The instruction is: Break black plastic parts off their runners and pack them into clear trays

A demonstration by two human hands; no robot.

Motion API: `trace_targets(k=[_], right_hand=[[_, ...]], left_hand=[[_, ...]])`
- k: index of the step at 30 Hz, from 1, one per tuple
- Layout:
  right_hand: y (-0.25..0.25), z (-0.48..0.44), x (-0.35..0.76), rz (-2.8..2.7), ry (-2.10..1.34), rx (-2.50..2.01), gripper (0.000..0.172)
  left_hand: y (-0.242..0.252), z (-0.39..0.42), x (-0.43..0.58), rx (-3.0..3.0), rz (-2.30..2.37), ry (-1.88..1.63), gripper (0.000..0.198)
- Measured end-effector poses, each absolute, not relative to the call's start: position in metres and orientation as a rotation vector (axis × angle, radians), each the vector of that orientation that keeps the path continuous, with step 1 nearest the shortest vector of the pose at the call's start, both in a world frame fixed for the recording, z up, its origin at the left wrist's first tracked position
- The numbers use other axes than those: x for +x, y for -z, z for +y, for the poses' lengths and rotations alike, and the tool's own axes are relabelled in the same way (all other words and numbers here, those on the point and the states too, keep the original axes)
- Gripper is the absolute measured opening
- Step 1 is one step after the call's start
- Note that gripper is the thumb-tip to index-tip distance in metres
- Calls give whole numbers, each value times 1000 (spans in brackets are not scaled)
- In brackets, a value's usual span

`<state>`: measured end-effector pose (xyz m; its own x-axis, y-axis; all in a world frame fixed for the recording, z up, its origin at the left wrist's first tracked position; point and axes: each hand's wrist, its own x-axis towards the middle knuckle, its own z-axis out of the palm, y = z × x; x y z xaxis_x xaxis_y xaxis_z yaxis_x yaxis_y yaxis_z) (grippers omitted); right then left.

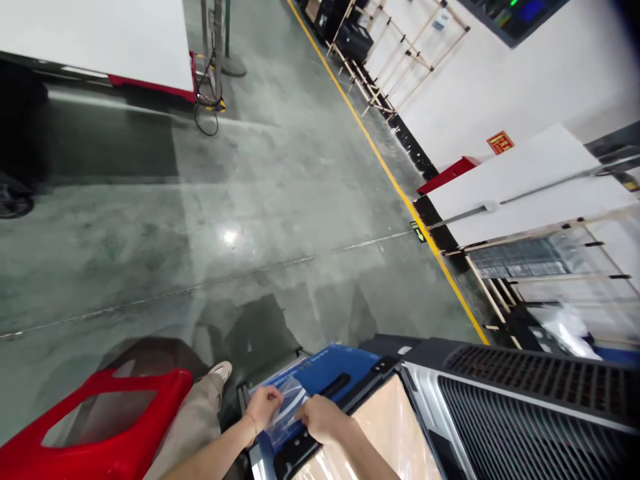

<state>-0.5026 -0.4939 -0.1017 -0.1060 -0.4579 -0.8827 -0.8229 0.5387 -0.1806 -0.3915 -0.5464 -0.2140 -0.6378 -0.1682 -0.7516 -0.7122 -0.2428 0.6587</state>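
At the bottom centre, a clear plastic bag [289,403] is stretched between my two hands. My left hand [263,407] has its fingers curled closed at the bag's left side. On the other side, my right hand [323,419] pinches the bag's edge between thumb and fingers. Whether anything lies inside the bag is too small to tell. Beneath it is a blue panel [327,370] with a black handle on top of a machine or cart. A brown cardboard-coloured surface [395,427] under shiny film lies right of my right forearm.
A red plastic chair [165,393] stands at the lower left beside my leg. Dark ribbed grilles [500,413] fill the lower right. A yellow floor line [373,143] runs along pipe racks [390,60] by the wall. A white-topped table [100,40] stands upper left.
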Motion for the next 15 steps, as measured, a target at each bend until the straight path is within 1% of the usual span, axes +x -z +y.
trace_targets(k=[3, 6, 8, 12, 13, 15], right_hand=[[124, -509, -486, 1591, -541, -1088, 21], [142, -518, -468, 1539, -585, -1096, 28], [146, -518, -464, 1546, -581, -1088, 34], [126, -507, -475, 1652, -478, -1096, 49], [116, -503, -477, 1708, -434, -1109, 49], [95, -494, -477, 1842, -332, -1141, 41]], left_hand=[[212, -550, -384, -1122, 1511, -2001, 27], [214, -557, -364, -1218, 1431, -2041, 26], [218, -564, -346, -1278, 1397, -2047, 24], [232, -576, -308, -1379, 1365, -2001, 22], [236, -579, -300, -1398, 1360, -1984, 22], [242, -587, -286, -1420, 1351, -1962, 23]])
